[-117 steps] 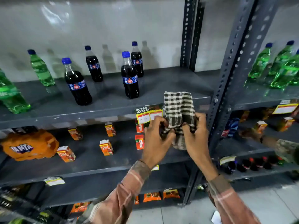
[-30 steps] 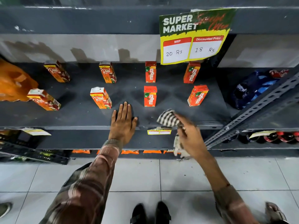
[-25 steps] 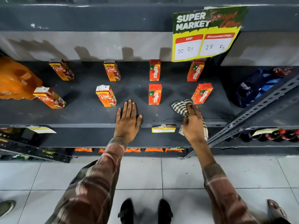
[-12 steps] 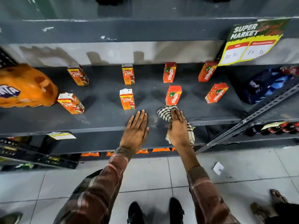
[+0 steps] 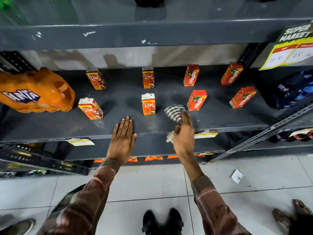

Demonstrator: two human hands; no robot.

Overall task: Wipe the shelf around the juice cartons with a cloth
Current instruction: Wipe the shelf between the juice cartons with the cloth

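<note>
since the previous frame my right hand had swept the checked cloth rightward along the shelf, gripping it between two front juice cartons. my left hand lay flat, fingers spread, on the front edge.

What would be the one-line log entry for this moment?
step: wiping shelf front | right hand: holds checked cloth, between Real carton and Maaza carton | left hand: flat on shelf edge

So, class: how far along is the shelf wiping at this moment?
Done: cannot tell. In hand: right hand sweeps the blurred checked cloth between two front cartons; left hand lies flat on the grey metal shelf. Left: around the rear cartons and both ends.
</note>
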